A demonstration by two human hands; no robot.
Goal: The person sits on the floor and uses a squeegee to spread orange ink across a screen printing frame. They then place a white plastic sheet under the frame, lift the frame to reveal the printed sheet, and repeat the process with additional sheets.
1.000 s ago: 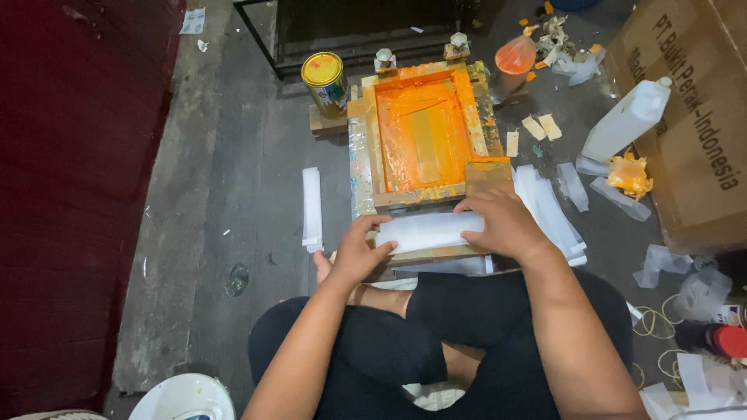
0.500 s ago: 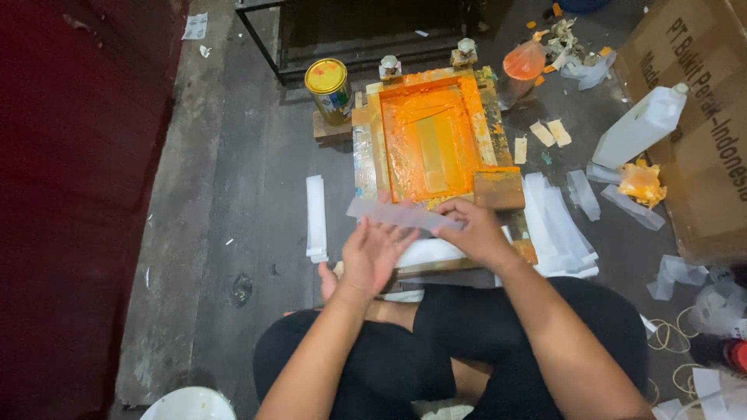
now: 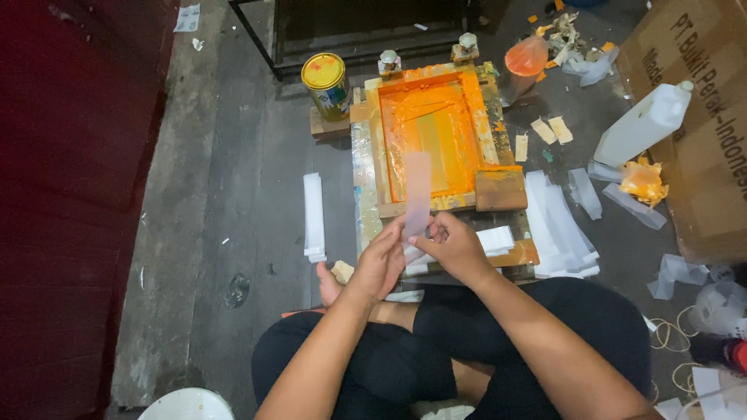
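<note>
Head-camera framing cuts off much of the scene: the cardboard box (image 3: 704, 132) is clipped at the right edge, the white round object (image 3: 187, 404) at the bottom edge is only partly seen, and the person's folded legs are lost below the frame. The lower end of the translucent strip (image 3: 418, 193) is hidden behind the fingers, and the stack of white strips (image 3: 490, 239) on the board is partly covered by the right hand (image 3: 455, 247). The translucent strip is seen as a thin, pale, narrow rectangle through which the orange of the printing frame (image 3: 440, 132) shows faintly. It is held above the near edge of that frame, its long axis running away from the person, the free end pointed toward the frame's far side. Its lower end is pinched by the left hand (image 3: 381, 263) and the right hand, both closed on it with fingertips together. A yellow-lidded can (image 3: 327, 84) is set left of the frame, and a white bottle (image 3: 644, 123) is leaned against the box.
</note>
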